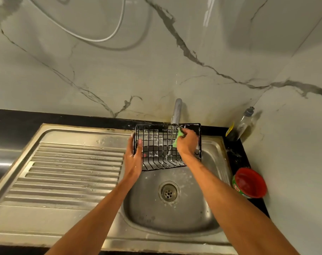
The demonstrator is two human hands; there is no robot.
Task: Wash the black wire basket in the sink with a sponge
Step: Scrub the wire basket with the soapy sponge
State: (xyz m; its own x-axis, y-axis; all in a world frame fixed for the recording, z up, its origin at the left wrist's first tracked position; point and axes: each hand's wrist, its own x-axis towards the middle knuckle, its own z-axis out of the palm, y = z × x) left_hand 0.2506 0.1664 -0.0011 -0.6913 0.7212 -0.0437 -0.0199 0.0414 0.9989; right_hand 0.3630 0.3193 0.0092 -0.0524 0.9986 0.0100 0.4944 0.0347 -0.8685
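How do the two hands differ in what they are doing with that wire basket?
The left hand grips the black wire basket by its left edge, holding it above the sink; the right hand is closed on a green sponge, not on the wire. The left hand sits outside the frame, while the right hand reaches inside it, just below the tap. Both are bare and work on the same basket.

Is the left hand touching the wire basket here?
Touching. The head view shows the left hand wrapped around the left edge of the basket, thumb on the wires.
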